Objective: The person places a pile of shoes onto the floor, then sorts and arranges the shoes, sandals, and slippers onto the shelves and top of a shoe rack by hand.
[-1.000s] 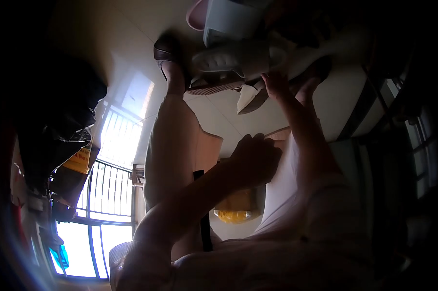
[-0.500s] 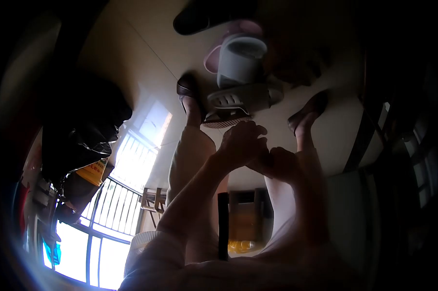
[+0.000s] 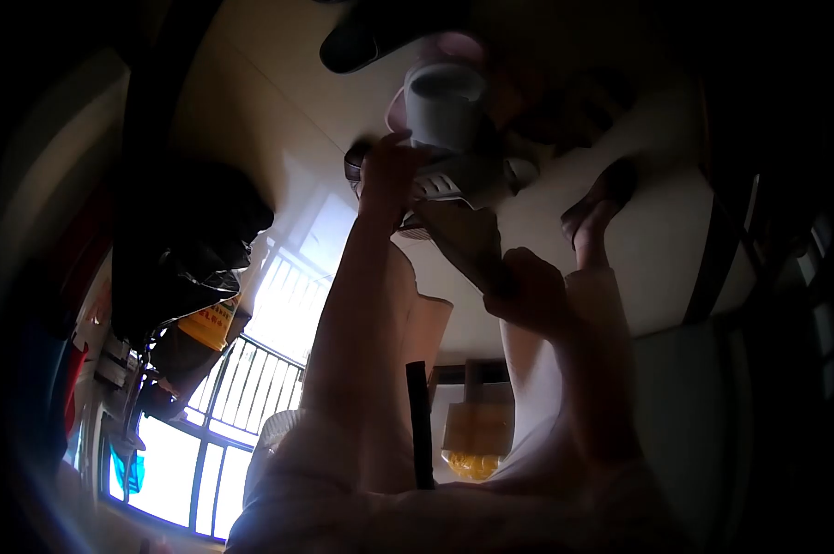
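My right hand is closed around one end of a dark, flat shoe, which slants up and left between my knees. My left hand is raised beside the slippers, fingers apart near a white slipper; nothing shows in it. A grey slotted slipper lies just right of my left hand, partly covered by the shoe's upper end. Behind the white slipper is a pink one. Shadow hides the fine detail of both hands.
My brown-shod foot rests on the tiled floor at the right. A black bag hangs at the left, above a railing and bright window. A dark slipper lies at the top. Between my legs, a box stands lower down.
My hands were close together; my left hand has moved up and left to the slippers. The shoe now shows in my right hand. The view has shifted slightly.
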Available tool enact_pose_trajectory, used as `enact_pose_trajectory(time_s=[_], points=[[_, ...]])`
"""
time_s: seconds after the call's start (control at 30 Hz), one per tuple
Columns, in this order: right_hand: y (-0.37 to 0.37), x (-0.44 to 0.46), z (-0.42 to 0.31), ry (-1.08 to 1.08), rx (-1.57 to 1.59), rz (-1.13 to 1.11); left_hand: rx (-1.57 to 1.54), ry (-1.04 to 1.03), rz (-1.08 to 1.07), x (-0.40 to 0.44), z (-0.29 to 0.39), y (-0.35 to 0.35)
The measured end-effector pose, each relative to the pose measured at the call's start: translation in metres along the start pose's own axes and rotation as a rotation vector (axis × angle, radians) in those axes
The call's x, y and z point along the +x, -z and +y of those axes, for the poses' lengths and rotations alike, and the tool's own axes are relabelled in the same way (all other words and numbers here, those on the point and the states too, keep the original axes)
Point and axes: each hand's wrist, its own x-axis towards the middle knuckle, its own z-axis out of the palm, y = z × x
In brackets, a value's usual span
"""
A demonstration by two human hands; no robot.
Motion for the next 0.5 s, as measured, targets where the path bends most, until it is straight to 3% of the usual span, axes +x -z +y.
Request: enact_pose_trajectory(time_s=[0.03, 0.07, 0.1, 0.13, 0.2, 0.37, 0.47, 0.5], points=[[-0.005, 0.000, 0.001, -0.016, -0.031, -0.023, -0.064, 0.206, -0.026, 0.012, 0.026, -0.003], [-0.007, -0.001, 0.001, -0.039, -0.060, -0.044, -0.011, 0.595, -0.073, 0.026, 0.054, -0.011], [-0.006, -0.001, 0.002, -0.073, -0.028, -0.075, -0.106, 0.552, -0.065, 0.035, 0.001, -0.017], [-0.006, -0.001, 0.005, -0.071, -0.044, -0.073, -0.203, 0.510, -0.061, 0.043, 0.006, -0.017], [-0.007, -0.002, 0.011, -0.061, -0.081, -0.075, -0.630, 0.969, 0.238, 0.040, 0.048, -0.022], [0.005, -0.003, 0.019, -0.073, -0.058, -0.110, -1.063, 0.931, 0.361, 0.016, 0.039, -0.043], [0.011, -0.006, 0.031, -0.094, -0.037, -0.109, -0.795, 0.904, 0.221, -0.003, 0.043, -0.060], [0.011, -0.007, 0.034, -0.100, -0.019, -0.101, -0.391, 0.609, -0.008, -0.008, 0.021, -0.072]])
